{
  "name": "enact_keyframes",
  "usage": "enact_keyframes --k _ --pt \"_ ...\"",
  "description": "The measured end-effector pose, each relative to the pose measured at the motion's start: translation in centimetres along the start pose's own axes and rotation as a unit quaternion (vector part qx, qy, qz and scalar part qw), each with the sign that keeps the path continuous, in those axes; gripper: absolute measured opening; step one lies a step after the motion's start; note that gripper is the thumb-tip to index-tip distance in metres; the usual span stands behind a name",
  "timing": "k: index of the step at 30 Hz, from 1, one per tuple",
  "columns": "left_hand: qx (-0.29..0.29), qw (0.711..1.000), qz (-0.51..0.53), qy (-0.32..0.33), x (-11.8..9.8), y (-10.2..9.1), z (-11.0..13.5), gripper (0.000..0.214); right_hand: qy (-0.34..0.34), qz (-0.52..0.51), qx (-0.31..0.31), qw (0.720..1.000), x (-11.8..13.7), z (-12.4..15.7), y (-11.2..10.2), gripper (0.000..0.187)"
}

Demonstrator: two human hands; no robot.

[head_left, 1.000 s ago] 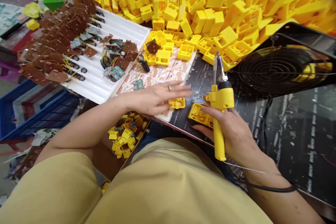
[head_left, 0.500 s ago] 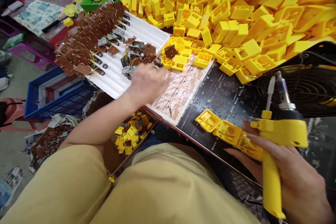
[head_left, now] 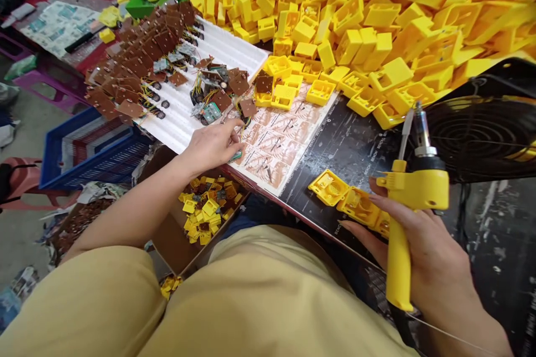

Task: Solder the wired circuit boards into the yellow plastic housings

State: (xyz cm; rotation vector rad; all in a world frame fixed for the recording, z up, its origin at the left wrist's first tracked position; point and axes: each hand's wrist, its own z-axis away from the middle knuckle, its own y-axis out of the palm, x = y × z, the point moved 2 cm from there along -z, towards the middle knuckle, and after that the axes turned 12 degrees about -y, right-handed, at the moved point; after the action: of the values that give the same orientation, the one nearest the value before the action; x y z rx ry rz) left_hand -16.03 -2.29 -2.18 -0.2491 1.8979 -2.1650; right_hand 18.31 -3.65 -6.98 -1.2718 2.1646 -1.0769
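Observation:
My left hand [head_left: 211, 146] is closed at the edge of the white foam sheet, its fingertips pinched on a wired circuit board [head_left: 237, 155]. Only a green corner of that board shows below the fingers. Close above the fingertips lies a small brown board [head_left: 248, 107] with wires. In my right hand [head_left: 435, 256] is a yellow soldering gun [head_left: 398, 251], its metal tip pointing up and away. The thumb and fingers of this hand reach around the end of a row of open yellow casings [head_left: 360, 205] on the black bench top.
Brown circuit boards [head_left: 163, 39] crowd the white foam sheet [head_left: 234, 44]. Yellow casings [head_left: 318, 28] are heaped along the back. A black fan [head_left: 486, 128] stands at right. Below the bench edge is a cardboard box [head_left: 176, 245] of yellow parts; a blue basket [head_left: 96, 150] stands left.
My left hand has drawn back from the board pile toward the bench edge, with a wired circuit board at its fingers. My right hand and the soldering gun have shifted left along the casings.

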Motion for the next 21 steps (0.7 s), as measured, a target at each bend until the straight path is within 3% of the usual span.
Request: enact_keyframes --k 4,7,9,14,17,21 --pt "-0.084 0.995 -0.029 -0.036 0.2 0.4 1.5 0.057 -0.003 -0.006 -0.012 1.0 0.5 -1.3 0.6 0.07" --pt "-0.081 0.993 -0.074 -0.042 -0.1 1.3 1.7 0.061 -0.009 -0.014 -0.003 1.0 0.9 -2.4 1.4 0.063" --pt "-0.059 0.996 -0.058 -0.013 -0.3 1.8 1.5 0.056 -0.013 -0.016 0.01 1.0 1.0 -3.0 1.9 0.057" --pt "-0.021 0.987 0.132 0.088 -0.8 2.8 1.7 0.033 -0.006 -0.029 0.044 0.999 1.4 -3.4 2.6 0.039" --pt "0.001 0.96 0.245 0.134 -1.6 3.5 2.4 0.016 0.003 -0.041 0.041 0.998 1.7 -3.7 2.2 0.038" --pt "0.028 0.916 0.347 0.197 -3.7 4.5 3.5 0.01 0.03 -0.099 0.006 0.995 2.9 -4.7 1.6 0.047"
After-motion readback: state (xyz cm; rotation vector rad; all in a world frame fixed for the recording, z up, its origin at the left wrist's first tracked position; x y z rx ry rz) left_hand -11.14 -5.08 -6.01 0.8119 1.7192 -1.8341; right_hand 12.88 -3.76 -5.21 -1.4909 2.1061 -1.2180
